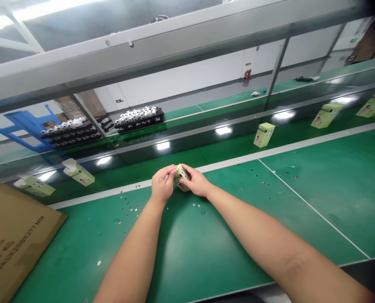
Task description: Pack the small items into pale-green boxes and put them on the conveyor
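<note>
A small light-green carton (pixel 181 178) is between my two hands, just above the near edge strip of the green bench. My left hand (pixel 162 183) pinches the carton's upper left side near its top flap. Around the right side wrap the fingers of my right hand (pixel 197 181), with the thumb across the printed front. The hands cover part of the carton, so I cannot tell whether its top is fully closed.
On the dark green conveyor belt, two green cartons with raised flaps (pixel 79 172) stand left. Several closed ones (pixel 264 135) are right. A large brown cardboard box (pixel 20 235) occupies the left bench (pixel 206 252). Small round bits lie scattered. Black trays of white parts (pixel 138 120) sit beyond.
</note>
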A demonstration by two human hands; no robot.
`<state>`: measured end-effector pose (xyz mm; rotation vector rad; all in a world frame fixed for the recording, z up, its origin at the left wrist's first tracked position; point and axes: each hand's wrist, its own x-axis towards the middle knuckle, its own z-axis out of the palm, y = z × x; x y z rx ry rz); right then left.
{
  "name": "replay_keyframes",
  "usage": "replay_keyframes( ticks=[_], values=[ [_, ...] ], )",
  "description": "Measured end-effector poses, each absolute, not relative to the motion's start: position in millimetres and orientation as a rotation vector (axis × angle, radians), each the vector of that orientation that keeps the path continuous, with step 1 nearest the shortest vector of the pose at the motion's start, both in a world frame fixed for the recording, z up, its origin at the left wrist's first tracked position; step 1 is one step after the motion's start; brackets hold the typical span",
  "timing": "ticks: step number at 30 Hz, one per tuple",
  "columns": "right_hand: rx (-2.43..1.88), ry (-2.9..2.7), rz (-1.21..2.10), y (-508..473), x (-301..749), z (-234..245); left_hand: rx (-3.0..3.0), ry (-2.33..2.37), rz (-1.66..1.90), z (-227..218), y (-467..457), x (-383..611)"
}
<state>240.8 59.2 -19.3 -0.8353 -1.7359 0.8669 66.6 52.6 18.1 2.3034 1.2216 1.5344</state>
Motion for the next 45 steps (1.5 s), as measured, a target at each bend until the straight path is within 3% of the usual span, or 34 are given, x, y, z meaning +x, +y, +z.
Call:
replay_keyframes(
  ticks=[19, 45],
  values=[
    [-0.83, -1.692, 0.889, 57.2, 248.7, -26.4, 2.612, 1.159, 1.292, 15.3, 41.6, 82.8],
    [-0.816, -1.682, 0.968, 63.3, 250.4, -22.9, 2.531, 1.19, 1.386, 28.0, 50.2, 81.5]
  ],
)
